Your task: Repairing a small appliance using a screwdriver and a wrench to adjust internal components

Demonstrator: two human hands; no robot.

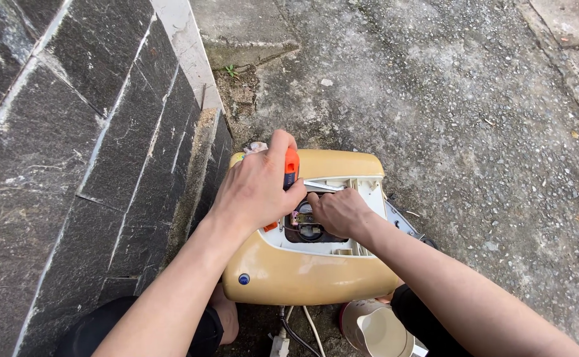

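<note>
Left hand wrapped tight round an orange-handled tool, most of the handle buried in the fist, tip lost below. Handle stood near upright, its long axis running down into the opened yellow casing. Right hand curled shut inside the casing's white cavity, near the far edge, fingertips concealed; held part impossible to make out. Dark mechanism half covered by both hands. Casing lay on rough concrete ground beside a dark tiled wall. Cream jug cut off at the bottom edge.
</note>
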